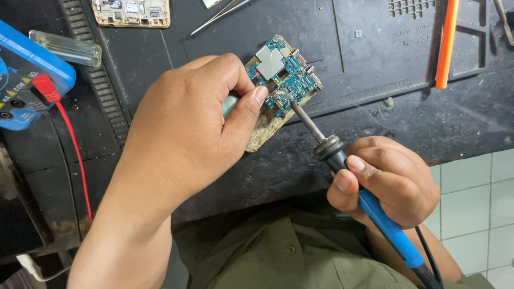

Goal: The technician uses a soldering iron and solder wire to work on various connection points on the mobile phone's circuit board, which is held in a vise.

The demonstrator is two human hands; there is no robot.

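A small blue circuit board (284, 72) with a silver shield lies on a worn wooden block (267, 128) on the black bench mat. My left hand (187, 134) is curled beside the board, its thumb and fingers pinched on a thin piece of solder wire at the board's lower edge. My right hand (385, 179) grips a soldering iron (369, 206) with a blue handle. The iron's metal tip (294, 107) touches the board right where my left fingers pinch.
A blue multimeter (29, 80) with a red lead (72, 144) sits at the left edge. A clear tube (67, 48), another circuit board (131, 13), tweezers (219, 13) and an orange tool (447, 43) lie along the back. White floor tiles (476, 203) show beyond the bench edge at right.
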